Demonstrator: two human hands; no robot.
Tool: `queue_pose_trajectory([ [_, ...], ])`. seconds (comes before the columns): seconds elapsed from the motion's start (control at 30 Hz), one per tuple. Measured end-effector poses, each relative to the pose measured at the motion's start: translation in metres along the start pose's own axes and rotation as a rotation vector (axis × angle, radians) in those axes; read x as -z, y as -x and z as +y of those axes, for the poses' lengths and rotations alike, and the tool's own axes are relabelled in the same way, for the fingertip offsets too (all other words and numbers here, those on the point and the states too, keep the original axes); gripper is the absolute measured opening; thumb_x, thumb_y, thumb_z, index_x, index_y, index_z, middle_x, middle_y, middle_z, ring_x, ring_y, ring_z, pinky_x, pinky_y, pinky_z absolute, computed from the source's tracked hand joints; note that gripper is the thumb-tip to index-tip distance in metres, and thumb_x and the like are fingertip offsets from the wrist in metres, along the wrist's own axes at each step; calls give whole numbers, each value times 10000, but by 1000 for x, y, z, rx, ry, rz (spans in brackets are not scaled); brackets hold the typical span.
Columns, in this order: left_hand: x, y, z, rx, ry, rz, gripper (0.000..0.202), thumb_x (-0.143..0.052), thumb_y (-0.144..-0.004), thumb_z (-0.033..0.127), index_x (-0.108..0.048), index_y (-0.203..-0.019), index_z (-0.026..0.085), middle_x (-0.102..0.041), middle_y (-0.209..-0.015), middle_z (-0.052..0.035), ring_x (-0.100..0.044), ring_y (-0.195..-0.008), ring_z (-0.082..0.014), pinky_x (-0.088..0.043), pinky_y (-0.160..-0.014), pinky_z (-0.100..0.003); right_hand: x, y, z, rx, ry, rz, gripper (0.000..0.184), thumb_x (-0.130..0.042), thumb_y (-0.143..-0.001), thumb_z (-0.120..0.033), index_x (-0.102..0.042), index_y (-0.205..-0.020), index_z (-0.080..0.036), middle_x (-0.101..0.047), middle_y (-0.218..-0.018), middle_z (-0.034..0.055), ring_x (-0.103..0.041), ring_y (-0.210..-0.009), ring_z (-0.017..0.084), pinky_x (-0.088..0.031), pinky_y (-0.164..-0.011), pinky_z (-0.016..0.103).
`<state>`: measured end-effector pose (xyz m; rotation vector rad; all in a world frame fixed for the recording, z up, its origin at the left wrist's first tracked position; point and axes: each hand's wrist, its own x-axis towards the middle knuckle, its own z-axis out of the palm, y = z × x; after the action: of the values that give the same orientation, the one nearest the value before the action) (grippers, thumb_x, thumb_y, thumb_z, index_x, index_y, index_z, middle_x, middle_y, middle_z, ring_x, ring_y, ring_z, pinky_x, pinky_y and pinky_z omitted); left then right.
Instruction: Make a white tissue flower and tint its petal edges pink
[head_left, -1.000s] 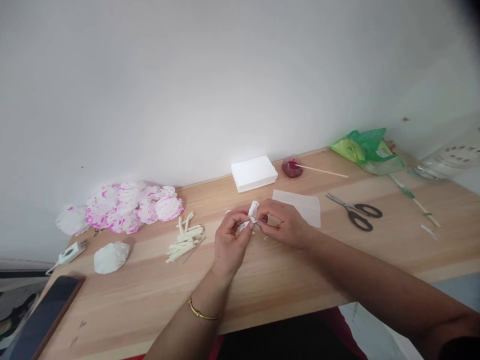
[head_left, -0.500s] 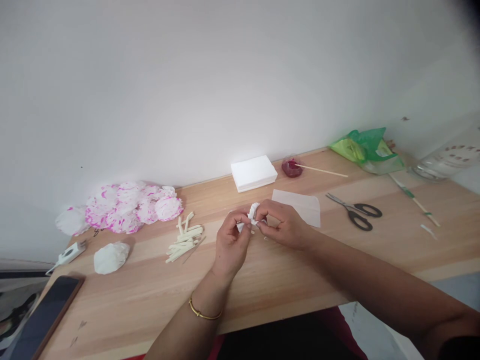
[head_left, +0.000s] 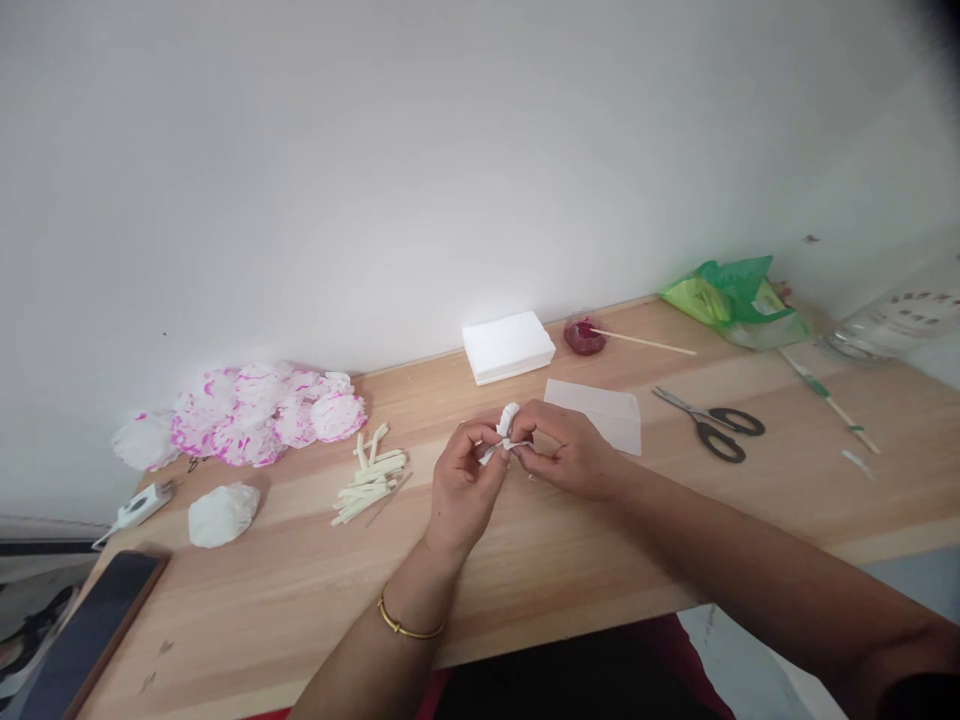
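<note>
Between my hands is a small gathered piece of white tissue paper (head_left: 508, 420), its pleated end sticking up above my fingertips. My left hand (head_left: 466, 480) pinches its lower part from the left, thumb and forefinger together. From the other side, my right hand (head_left: 566, 450) pinches it too, the fingertips nearly touching those of the left. Partly behind my right hand lies a flat white sheet (head_left: 611, 415). Scissors with black handles (head_left: 709, 418) rest to the right of it, blades pointing up and left. The inner fingertips are partly hidden.
Pink-edged paper flowers (head_left: 259, 410) are heaped at the left, with a white paper ball (head_left: 223, 515) in front. Pale sticks (head_left: 371, 485), a white tissue stack (head_left: 508, 347), a dark red dye bag (head_left: 585, 335), a green bag (head_left: 739, 295) and a phone (head_left: 94, 635) are also on the table.
The pleated end of the tissue paper stands slightly higher and more upright, and its lower ends show more between my fingers. Both hands stay in nearly the same place.
</note>
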<state>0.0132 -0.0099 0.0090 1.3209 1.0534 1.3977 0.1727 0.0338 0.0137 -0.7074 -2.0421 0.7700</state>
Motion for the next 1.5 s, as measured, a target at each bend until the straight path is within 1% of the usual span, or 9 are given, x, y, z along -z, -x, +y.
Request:
queue_pose_trajectory([
  [0.23,2,0,-3,-31,-75,11,92,-623,-811,237,-626,-889,189,-616,-987,-66,-577,-989,-183,-449,-909,-340,2,0,-1,13,3,-2,61,-515,-856,-194,-502,-799,-210,-559,-750,15,-529,-695,143,-444,-654,276],
  [0.37,3,0,-4,-89,-110,9,156,-620,-812,232,-658,-962,209,-632,-1008,-72,-571,-1017,-192,-427,-933,-346,3,0,2,-8,15,-8,59,-476,-885,-198,-524,-852,-205,-596,-808,32,-550,-724,149,-445,-675,282],
  [0.57,3,0,-3,-35,-107,1,104,-623,-811,252,-665,-889,197,-632,-1018,-74,-571,-1034,-194,-434,-931,-336,4,1,5,14,9,-24,80,-470,-902,-206,-546,-925,-211,-616,-863,44,-569,-769,160,-456,-708,296],
  [0.73,2,0,-1,-36,-128,-19,83,-594,-831,239,-653,-864,190,-614,-996,-76,-566,-1021,-191,-444,-928,-346,4,0,4,1,18,-16,55,-500,-890,-206,-555,-897,-206,-600,-816,32,-556,-737,150,-450,-683,288],
  [0.87,2,0,-1,-36,-130,3,76,-600,-825,243,-651,-844,188,-615,-987,-78,-568,-1016,-193,-450,-922,-344,4,0,1,-7,29,75,30,-539,-850,-191,-549,-865,-216,-585,-808,26,-553,-726,155,-465,-675,297],
  [1.0,2,0,-4,-40,-133,60,56,-611,-813,223,-645,-830,182,-610,-972,-73,-573,-995,-180,-459,-904,-319,3,1,-4,70,73,190,83,-583,-787,-161,-559,-828,-228,-547,-873,48,-556,-820,187,-486,-726,340],
  [1.13,3,1,-6,-94,-201,86,41,-601,-816,203,-636,-831,187,-600,-976,-73,-575,-978,-179,-471,-885,-329,1,1,-8,80,108,159,113,-608,-754,-137,-590,-814,-231,-536,-867,47,-551,-824,191,-486,-736,351],
  [1.33,0,3,4,-254,-440,56,102,-584,-809,139,-648,-867,193,-620,-1006,-82,-590,-968,-189,-469,-875,-360,-2,1,-6,-41,54,119,106,-612,-750,-128,-589,-801,-219,-558,-872,43,-566,-835,187,-481,-776,361],
  [1.5,-3,3,8,-271,-469,42,103,-581,-812,138,-650,-862,195,-628,-999,-73,-599,-941,-179,-474,-846,-340,-3,1,-6,-80,10,116,131,-600,-728,-92,-567,-776,-210,-551,-856,34,-571,-825,178,-481,-768,339],
])
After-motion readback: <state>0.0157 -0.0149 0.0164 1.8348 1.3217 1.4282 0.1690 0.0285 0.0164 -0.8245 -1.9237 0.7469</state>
